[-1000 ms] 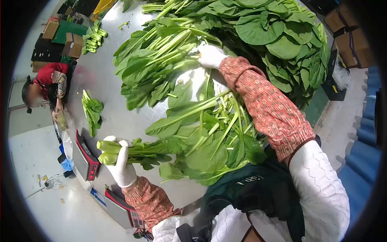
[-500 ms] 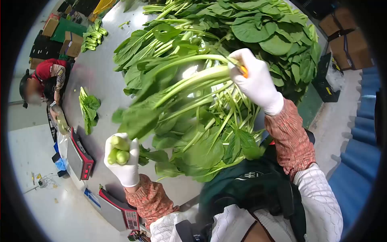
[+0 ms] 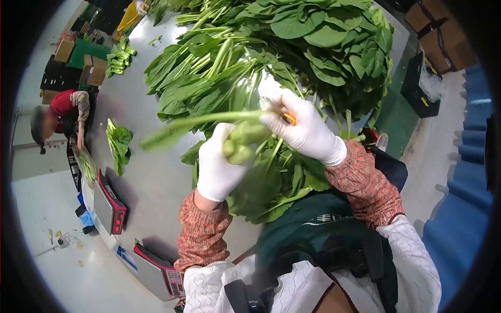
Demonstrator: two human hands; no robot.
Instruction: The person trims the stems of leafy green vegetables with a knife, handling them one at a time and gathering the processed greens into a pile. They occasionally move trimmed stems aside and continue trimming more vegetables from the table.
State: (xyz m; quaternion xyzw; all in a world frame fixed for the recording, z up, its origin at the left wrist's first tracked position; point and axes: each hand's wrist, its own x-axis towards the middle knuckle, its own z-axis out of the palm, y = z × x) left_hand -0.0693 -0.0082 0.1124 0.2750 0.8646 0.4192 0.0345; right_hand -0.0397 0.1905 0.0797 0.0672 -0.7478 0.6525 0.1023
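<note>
My gloved left hand [image 3: 219, 166] is closed around a small bunch of leafy greens [image 3: 240, 152], its rounded pale-green stem ends facing me. Just to the right, my gloved right hand [image 3: 309, 128] grips a long leafy green stalk [image 3: 201, 121], which lies across above the bunch with its blurred leaf pointing left. An orange-handled tool [image 3: 290, 119] also shows in the right hand; its working end is hidden. Under and beyond both hands spreads a large heap of greens [image 3: 326, 36] on the metal table [image 3: 151, 104].
Two red-edged scales, one farther [image 3: 110, 204] and one nearer [image 3: 156, 271], stand along the left edge. A single bunch [image 3: 119, 146] and a small pile [image 3: 120, 57] lie on the left side. A co-worker [image 3: 68, 107] bends there. At right are a black crate [image 3: 420, 88] and cardboard boxes [image 3: 443, 44].
My left hand has moved right and up with its bunch, close to my right hand. The right hand has come left and lower, bringing its stalk over the bunch.
</note>
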